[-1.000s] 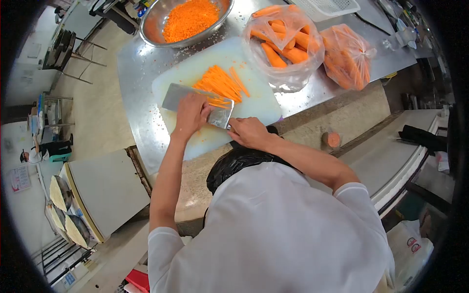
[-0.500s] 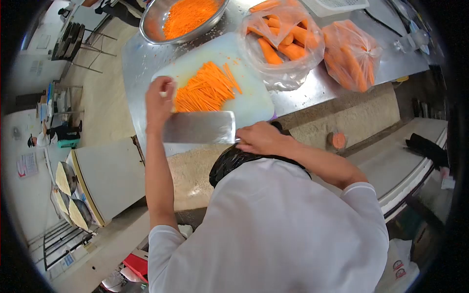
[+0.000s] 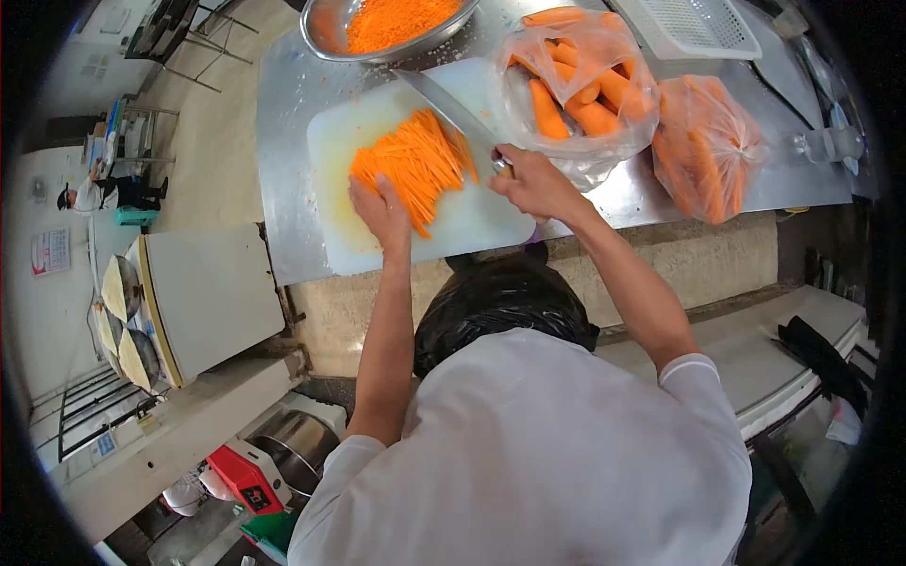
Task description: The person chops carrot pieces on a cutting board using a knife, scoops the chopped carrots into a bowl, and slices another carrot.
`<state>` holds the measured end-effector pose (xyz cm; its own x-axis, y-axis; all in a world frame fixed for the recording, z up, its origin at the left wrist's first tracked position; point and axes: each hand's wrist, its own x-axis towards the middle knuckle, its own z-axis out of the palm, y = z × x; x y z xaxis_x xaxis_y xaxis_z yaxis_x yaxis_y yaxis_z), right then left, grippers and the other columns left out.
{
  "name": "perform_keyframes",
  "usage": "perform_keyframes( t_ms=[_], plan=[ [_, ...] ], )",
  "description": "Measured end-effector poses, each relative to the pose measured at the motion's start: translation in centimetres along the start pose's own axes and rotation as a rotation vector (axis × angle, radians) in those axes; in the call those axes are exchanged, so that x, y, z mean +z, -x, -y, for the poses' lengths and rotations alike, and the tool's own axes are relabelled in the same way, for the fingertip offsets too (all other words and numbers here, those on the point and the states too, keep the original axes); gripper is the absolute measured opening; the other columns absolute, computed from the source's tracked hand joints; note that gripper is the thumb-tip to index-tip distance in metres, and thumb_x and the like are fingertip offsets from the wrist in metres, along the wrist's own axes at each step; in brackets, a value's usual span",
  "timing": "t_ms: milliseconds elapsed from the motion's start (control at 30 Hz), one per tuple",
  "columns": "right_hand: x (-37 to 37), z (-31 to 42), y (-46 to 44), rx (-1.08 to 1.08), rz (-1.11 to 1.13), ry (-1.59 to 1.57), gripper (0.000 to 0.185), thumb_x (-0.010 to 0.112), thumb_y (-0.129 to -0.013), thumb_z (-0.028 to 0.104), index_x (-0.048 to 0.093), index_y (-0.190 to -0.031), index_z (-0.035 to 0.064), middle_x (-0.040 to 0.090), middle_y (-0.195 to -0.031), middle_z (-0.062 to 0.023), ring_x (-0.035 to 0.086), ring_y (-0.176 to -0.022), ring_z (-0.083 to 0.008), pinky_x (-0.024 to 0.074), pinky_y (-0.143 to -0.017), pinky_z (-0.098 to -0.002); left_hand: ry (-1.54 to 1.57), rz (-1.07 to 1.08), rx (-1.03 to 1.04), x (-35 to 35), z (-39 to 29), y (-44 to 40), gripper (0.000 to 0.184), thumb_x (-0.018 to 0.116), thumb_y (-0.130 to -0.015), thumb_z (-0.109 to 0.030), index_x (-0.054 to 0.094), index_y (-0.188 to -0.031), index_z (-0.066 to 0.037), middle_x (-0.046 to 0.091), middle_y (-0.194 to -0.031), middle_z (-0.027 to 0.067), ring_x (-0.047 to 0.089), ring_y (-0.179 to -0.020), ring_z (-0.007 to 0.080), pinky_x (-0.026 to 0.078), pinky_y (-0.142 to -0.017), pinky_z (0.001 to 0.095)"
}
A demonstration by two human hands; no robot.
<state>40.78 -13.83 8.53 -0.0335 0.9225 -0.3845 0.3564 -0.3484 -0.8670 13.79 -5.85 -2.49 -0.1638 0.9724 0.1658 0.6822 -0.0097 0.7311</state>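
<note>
A pile of carrot strips (image 3: 415, 168) lies on the white cutting board (image 3: 330, 241). My left hand (image 3: 382, 212) rests against the pile's near left edge, thumb apart from the fingers, holding nothing. My right hand (image 3: 540, 184) is wrapped round the handle of a cleaver (image 3: 451, 108). Its blade points up and to the left, tilted on edge along the far right side of the strips. Whether the blade touches the board I cannot tell.
Behind the board stands a metal bowl (image 3: 316, 33) of finely chopped carrot (image 3: 401, 21). To the right are an open bag of whole carrots (image 3: 593, 118), a tied bag of carrots (image 3: 703, 146) and a white plastic basket (image 3: 661, 42). A black bag (image 3: 505, 307) hangs in front of me.
My left hand has moved down onto the near side of the strips. My right hand has raised the cleaver from the board's near edge to the far side of the pile, turning the blade.
</note>
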Motion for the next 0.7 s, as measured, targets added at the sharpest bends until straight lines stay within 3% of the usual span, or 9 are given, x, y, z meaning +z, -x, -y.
perform_keyframes(
  t_ms=[33, 133, 233, 333, 467, 500, 600, 633, 700],
  plan=[
    [0.1, 0.9, -0.4, 0.060, 0.035, -0.012, 0.043, 0.064, -0.090, 0.019, 0.060, -0.123, -0.0085, 0.067, -0.077, -0.0269, 0.068, -0.074, -0.0459, 0.0553, -0.072, -0.0500, 0.019, -0.013, 0.001, -0.2, -0.2, 0.0, 0.084, 0.047, -0.108, -0.050, 0.024, -0.156, 0.015, 0.028, -0.161, 0.0374, 0.025, -0.151, 0.0509, 0.018, -0.125, 0.0543],
    [2.2, -0.5, -1.7, -0.066, 0.060, 0.025, 0.038, 0.064, -0.094, 0.018, 0.058, -0.123, -0.0051, 0.058, -0.064, -0.0108, 0.057, -0.049, -0.0186, 0.0493, -0.050, -0.0374, 0.030, -0.038, -0.040, -0.4, 0.2, -0.2, 0.093, 0.051, -0.104, -0.056, 0.022, -0.155, 0.016, 0.027, -0.161, 0.0376, 0.025, -0.150, 0.0514, 0.019, -0.125, 0.0556],
    [6.7, -2.6, -2.3, -0.272, -0.019, 0.174, 0.037, 0.064, -0.094, 0.018, 0.055, -0.121, -0.0063, 0.060, -0.064, -0.0136, 0.060, -0.053, -0.0216, 0.0498, -0.052, -0.0402, 0.058, -0.036, -0.005, 1.3, -0.3, -0.4, 0.099, 0.055, -0.101, -0.060, 0.022, -0.155, 0.016, 0.030, -0.158, 0.0376, 0.025, -0.149, 0.0511, 0.019, -0.124, 0.0572],
    [10.0, -0.2, -0.3, -0.167, -0.027, 0.068, 0.036, 0.064, -0.094, 0.017, 0.051, -0.118, -0.0080, 0.062, -0.066, -0.0172, 0.064, -0.058, -0.0250, 0.0503, -0.055, -0.0430, 0.064, 0.045, 0.062, 1.7, -1.1, -1.7, 0.103, 0.059, -0.098, -0.063, 0.023, -0.156, 0.014, 0.033, -0.156, 0.0364, 0.026, -0.148, 0.0508, 0.018, -0.124, 0.0582],
    [14.1, 1.9, 1.3, -0.042, -0.031, -0.195, 0.053, 0.061, -0.099, 0.017, 0.042, -0.136, -0.0158, 0.063, -0.071, -0.0166, 0.066, -0.062, -0.0241, 0.0538, -0.058, -0.0385, 0.049, 0.183, 0.217, 1.1, -0.1, -3.4, 0.105, 0.062, -0.095, -0.065, 0.026, -0.156, 0.011, 0.035, -0.157, 0.0334, 0.025, -0.149, 0.0505, 0.017, -0.125, 0.0577],
    [14.7, 3.3, 1.9, 0.032, 0.012, -0.304, 0.062, 0.060, -0.101, 0.018, 0.033, -0.145, -0.0169, 0.064, -0.074, -0.0141, 0.066, -0.063, -0.0228, 0.0558, -0.061, -0.0369, 0.045, 0.226, 0.271, 1.2, 0.6, -4.0, 0.105, 0.064, -0.093, -0.066, 0.028, -0.156, 0.011, 0.035, -0.158, 0.0323, 0.024, -0.149, 0.0504, 0.017, -0.125, 0.0573],
    [20.3, 2.5, 1.5, -0.025, -0.159, -0.395, 0.061, 0.062, -0.100, 0.025, 0.038, -0.137, -0.0167, 0.067, -0.073, -0.0225, 0.072, -0.070, -0.0327, 0.0574, -0.070, -0.0411, 0.059, 0.391, 0.430, 1.1, 2.3, -6.6, 0.108, 0.068, -0.089, -0.067, 0.031, -0.156, 0.009, 0.035, -0.160, 0.0295, 0.023, -0.151, 0.0501, 0.016, -0.126, 0.0562],
    [21.8, 2.8, 0.9, -0.014, -0.177, -0.413, 0.070, 0.064, -0.101, 0.025, 0.030, -0.143, -0.0193, 0.067, -0.079, -0.0220, 0.071, -0.075, -0.0304, 0.0582, -0.073, -0.0409, 0.079, 0.473, 0.476, 0.6, 2.3, -7.6, 0.108, 0.070, -0.088, -0.067, 0.031, -0.156, 0.008, 0.035, -0.160, 0.0290, 0.023, -0.151, 0.0500, 0.015, -0.126, 0.0559],
    [24.9, 3.7, -0.2, -0.042, -0.248, -0.510, 0.067, 0.064, -0.102, 0.024, 0.030, -0.145, -0.0147, 0.068, -0.088, -0.0194, 0.071, -0.082, -0.0271, 0.0590, -0.072, -0.0406, 0.086, 0.627, 0.581, -0.3, 2.3, -10.1, 0.109, 0.074, -0.086, -0.064, 0.032, -0.156, 0.008, 0.035, -0.161, 0.0282, 0.023, -0.152, 0.0498, 0.015, -0.127, 0.0555]
  ],
)
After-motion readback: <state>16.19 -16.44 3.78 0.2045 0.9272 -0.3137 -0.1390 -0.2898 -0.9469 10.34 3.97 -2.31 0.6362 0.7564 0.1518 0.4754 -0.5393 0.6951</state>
